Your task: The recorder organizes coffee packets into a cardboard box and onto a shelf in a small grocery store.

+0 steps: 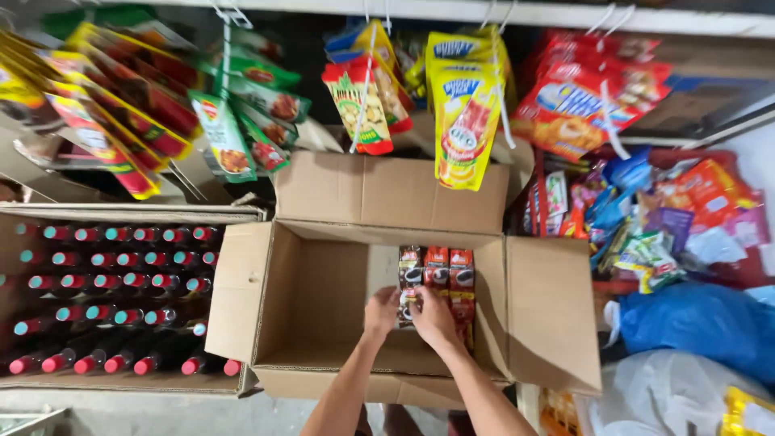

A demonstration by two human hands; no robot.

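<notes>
An open brown cardboard box [323, 282] stands in front of me with its flaps spread. Inside it, against the far right wall, sit strips of small red and black sachets [440, 270]. Both my arms reach down into the box. My left hand [381, 310] and my right hand [433, 316] meet over the lowest sachet strip and grip it together, fingers curled on its edges. The left half of the box floor shows bare cardboard.
To the left lies a carton of dark bottles with red and teal caps [113, 299]. Hanging snack and sauce pouches [464, 113] dangle above the box. Piled packets [646, 218] and blue and white plastic bags [694, 323] crowd the right side.
</notes>
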